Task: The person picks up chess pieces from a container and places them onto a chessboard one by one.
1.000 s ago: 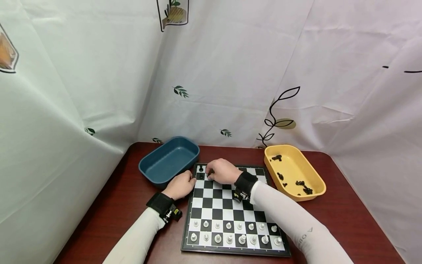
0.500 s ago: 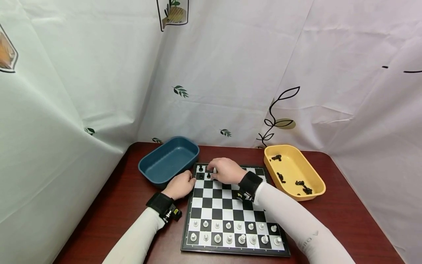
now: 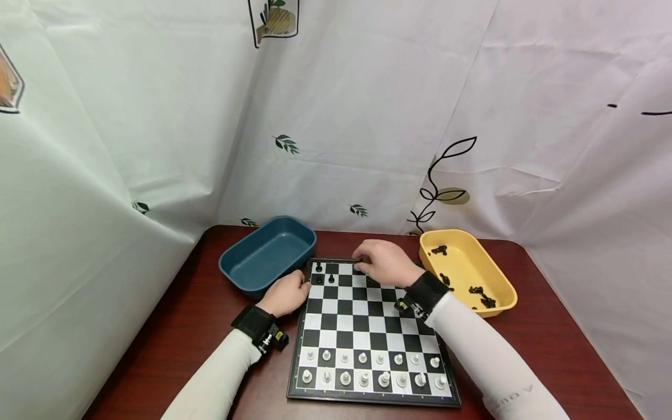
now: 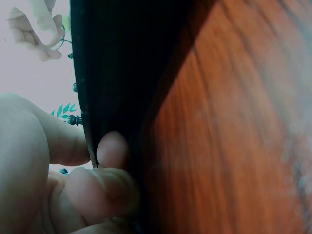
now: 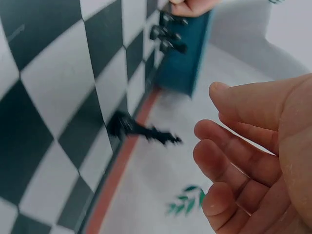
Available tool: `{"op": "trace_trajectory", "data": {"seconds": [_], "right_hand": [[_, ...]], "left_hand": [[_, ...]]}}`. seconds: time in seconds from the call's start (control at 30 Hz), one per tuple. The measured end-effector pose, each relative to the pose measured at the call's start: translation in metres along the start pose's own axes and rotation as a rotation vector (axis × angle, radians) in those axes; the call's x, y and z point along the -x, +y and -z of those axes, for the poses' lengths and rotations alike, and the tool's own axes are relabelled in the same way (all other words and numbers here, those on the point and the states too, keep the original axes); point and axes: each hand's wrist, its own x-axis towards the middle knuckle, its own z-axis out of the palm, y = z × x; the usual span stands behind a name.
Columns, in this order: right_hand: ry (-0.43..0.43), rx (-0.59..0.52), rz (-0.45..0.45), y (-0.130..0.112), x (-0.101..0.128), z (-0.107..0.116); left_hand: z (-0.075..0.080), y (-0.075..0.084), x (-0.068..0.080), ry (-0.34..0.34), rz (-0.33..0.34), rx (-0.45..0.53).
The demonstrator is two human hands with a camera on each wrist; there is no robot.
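Beside the far edge of the chessboard [image 3: 336, 307], my right hand [image 3: 388, 263] has its thumb and fingers apart. In the right wrist view, a tall black chess piece [image 5: 136, 128] stands on the board just off the fingertips, touching none of them. My left hand [image 3: 284, 293] pinches the board's left edge between thumb and finger, as the left wrist view shows. Near the far left corner stand a black pawn [image 3: 331, 279] and two more black pieces, one a dark piece [image 3: 318, 267] in the corner. White chess pieces [image 3: 384, 379] fill the two near rows.
A blue bin [image 3: 231, 268] stands behind my left hand. To the right, a yellow bin [image 3: 504, 291] holds several loose black chess pieces [image 3: 488, 302]. My right forearm crosses the board's right side. White printed cloth [image 3: 336, 116] hangs behind the brown table [image 3: 199, 326].
My right hand has let go of the black pawn, which stays standing, and has moved right along the far edge. My left hand keeps its place at the board's edge.
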Motion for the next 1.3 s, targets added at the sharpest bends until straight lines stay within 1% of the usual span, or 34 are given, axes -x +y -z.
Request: {"op": "trace_trajectory", "data": {"seconds": [0.23, 0.43, 0.5, 0.6, 0.73, 0.83, 0.97, 1.03, 1.3], "right_hand": [[0.088, -0.035, -0.067, 0.022, 0.023, 0.027], [0.147, -0.049, -0.206, 0.042, 0.046, 0.046], [0.168, -0.054, -0.239, 0.048, 0.053, 0.051], [0.21, -0.067, -0.253, 0.058, 0.064, 0.056], [0.288, -0.031, -0.243, 0.074, 0.081, 0.059], [0.326, -0.011, -0.266, 0.085, 0.094, 0.062], [0.351, -0.031, -0.329, 0.098, 0.108, 0.066], [0.362, -0.028, -0.347, 0.103, 0.113, 0.068], [0.362, 0.014, -0.41, 0.12, 0.12, 0.072]], "left_hand": [[0.001, 0.001, -0.001, 0.012, -0.015, -0.007], [0.002, -0.001, 0.0, 0.001, 0.002, -0.006], [0.002, -0.001, 0.001, -0.003, 0.01, -0.006], [0.002, -0.001, 0.001, -0.007, 0.026, -0.014], [0.002, 0.0, 0.001, -0.008, 0.033, -0.01], [0.001, 0.001, 0.0, -0.006, 0.035, -0.013], [0.0, 0.002, 0.0, 0.0, 0.03, -0.021], [0.0, 0.002, 0.0, 0.002, 0.024, -0.021], [-0.002, -0.002, -0.001, 0.005, 0.025, -0.029]]}}
